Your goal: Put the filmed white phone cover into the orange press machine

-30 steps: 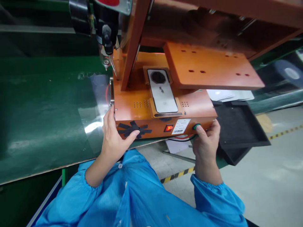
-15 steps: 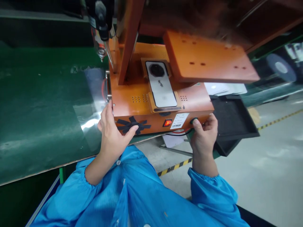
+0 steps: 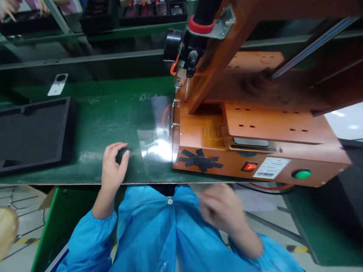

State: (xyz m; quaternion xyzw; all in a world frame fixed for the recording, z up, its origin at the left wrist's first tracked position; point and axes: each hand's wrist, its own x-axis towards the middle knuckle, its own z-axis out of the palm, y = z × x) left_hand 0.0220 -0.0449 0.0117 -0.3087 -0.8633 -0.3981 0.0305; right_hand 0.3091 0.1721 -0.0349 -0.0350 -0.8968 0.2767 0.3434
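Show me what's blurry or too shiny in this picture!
Head view: the right hand is smeared, probably from moving, while the left hand looks clearer; bright white glare hits the green table beside the orange machine.

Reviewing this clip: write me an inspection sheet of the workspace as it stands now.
Surface: green worktop, scuffed in places.
Work things: orange press, its slotted plate over a pale phone-like slab, mostly hidden; rocker switch glowing red, green button beyond the label; black tray at left, white phone behind it.
Clutter: clear sheet beside the press, glare on it.
Hands: left hand open, holding nothing; right hand blurred, its grip unclear.
Cables: red cable and black cable below the press's front edge.
Surroundings: another person's hand, far left.
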